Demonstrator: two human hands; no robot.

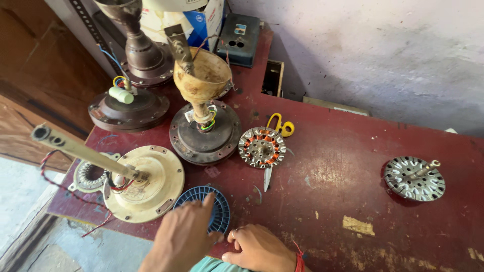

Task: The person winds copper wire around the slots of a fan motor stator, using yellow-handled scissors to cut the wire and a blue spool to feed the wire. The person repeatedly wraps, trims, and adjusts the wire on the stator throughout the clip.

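Two hands work at the near edge of the dark red worktop [353,166]. The left hand [184,236] lies with its fingers [205,204] spread loosely over a blue ribbed plastic disc [221,209], the index fingertip touching its top; it grips nothing. The right hand [259,248] sits just right of the disc with fingers curled in, thumb near the disc's rim, a red thread at the wrist; whether it pinches anything I cannot tell.

Just left of the disc lies a cream fan motor housing [148,184] with a long rod slanting left. Farther back stand a brown motor with a tan cup-shaped cover [204,80] and a dark brown motor [128,108] carrying a pale green cylinder. Near the middle a wound stator with orange coils [261,146] rests on yellow-handled scissors [282,126]. Well apart on the right lies a silver rotor [414,178]. At the far edge sit a white and blue box [201,20] and a dark teal box [238,38] bearing a small label.
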